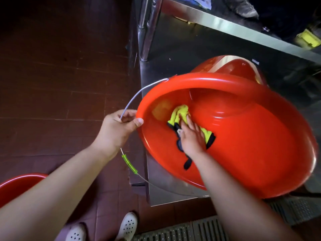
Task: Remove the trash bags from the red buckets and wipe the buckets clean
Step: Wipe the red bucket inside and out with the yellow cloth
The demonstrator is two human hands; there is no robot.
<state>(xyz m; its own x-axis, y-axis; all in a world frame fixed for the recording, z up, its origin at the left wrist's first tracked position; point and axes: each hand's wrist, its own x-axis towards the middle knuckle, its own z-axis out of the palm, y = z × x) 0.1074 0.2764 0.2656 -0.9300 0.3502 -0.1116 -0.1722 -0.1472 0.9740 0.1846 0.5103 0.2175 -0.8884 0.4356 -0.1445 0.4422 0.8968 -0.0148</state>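
Note:
A large red bucket (243, 153) lies tilted on its side against a steel cabinet, its mouth facing me. My left hand (118, 129) grips its rim at the left edge, thumb over the lip, with the wire handle (132, 100) passing by the fingers. Inside the bucket, my right hand (191, 136) presses a yellow cloth with black trim (180, 113) flat against the inner wall. No trash bag shows in this bucket. A second red bucket (15, 186) peeks in at the lower left.
The steel cabinet (173, 58) with a shelf edge (243, 26) stands behind the bucket. A green grip sleeve (129, 164) hangs on the wire handle. Dark red floor tiles (52, 84) spread to the left; a metal floor grate (191, 230) runs along the bottom. My white shoes (126, 225) are below.

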